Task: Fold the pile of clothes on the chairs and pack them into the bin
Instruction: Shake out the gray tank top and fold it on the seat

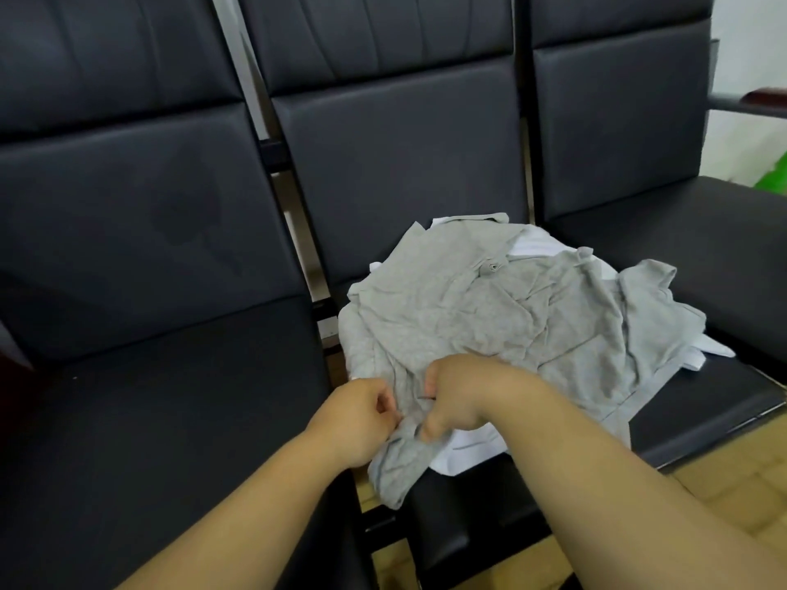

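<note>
The crumpled light-grey cotton polo shirt (489, 317) lay on top of the pile, spread across the seat of the middle black padded chair (702, 415), with its near hem drooping over the front edge. Under it we could see white garments (472, 449) poking out at the front, back and right.

We judged the shirt light, soft and limp. It would sag wherever it was not held and would keep no shape of its own, but it was neither slippery nor fragile. A hem, a seam or the shoulders seemed the best places to take it, with two holds well apart so that it would hang flat once lifted.

Our left hand (353, 423) and right hand (464, 398) were close together at the near edge, each with its fingers curled and pinching a bunch of the grey cloth. Held that narrowly, the shirt would probably come up as a wad, so we thought the hands would need to slide apart along the hem.

To the left stood a second black chair (149, 419), to the right a third (724, 249), and yellowish floor tiles (724, 496) showed below. The bin was not in view.
</note>
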A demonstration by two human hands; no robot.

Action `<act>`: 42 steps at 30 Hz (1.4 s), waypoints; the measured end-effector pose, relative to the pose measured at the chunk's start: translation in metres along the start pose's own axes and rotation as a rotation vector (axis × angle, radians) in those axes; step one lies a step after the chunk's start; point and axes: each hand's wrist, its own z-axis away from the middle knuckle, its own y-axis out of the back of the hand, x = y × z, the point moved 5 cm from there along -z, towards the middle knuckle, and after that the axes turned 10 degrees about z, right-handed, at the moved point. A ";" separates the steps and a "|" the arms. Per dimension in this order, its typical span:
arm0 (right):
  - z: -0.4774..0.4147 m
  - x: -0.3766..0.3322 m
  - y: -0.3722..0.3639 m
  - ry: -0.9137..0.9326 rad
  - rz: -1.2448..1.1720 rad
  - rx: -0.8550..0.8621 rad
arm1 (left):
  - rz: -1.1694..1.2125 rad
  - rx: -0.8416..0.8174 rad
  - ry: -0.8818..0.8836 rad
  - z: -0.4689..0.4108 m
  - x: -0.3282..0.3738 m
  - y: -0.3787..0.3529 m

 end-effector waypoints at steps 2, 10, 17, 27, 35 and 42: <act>-0.010 0.000 -0.002 -0.023 0.079 0.017 | 0.043 -0.004 0.006 0.001 -0.001 0.002; 0.018 0.029 0.039 -0.148 -0.272 0.547 | 0.334 0.000 0.024 0.007 0.012 0.009; 0.032 0.047 0.045 -0.103 -0.649 0.831 | 0.476 0.160 -0.114 0.004 0.058 0.034; 0.052 0.030 0.083 -0.089 -0.972 1.031 | 1.059 0.334 -0.099 0.026 0.131 0.127; 0.110 0.015 0.145 0.218 -1.328 0.879 | 1.407 0.329 -0.128 0.072 0.172 0.195; 0.163 -0.030 0.181 0.152 -0.150 0.508 | 1.220 0.443 -0.119 0.116 0.167 0.256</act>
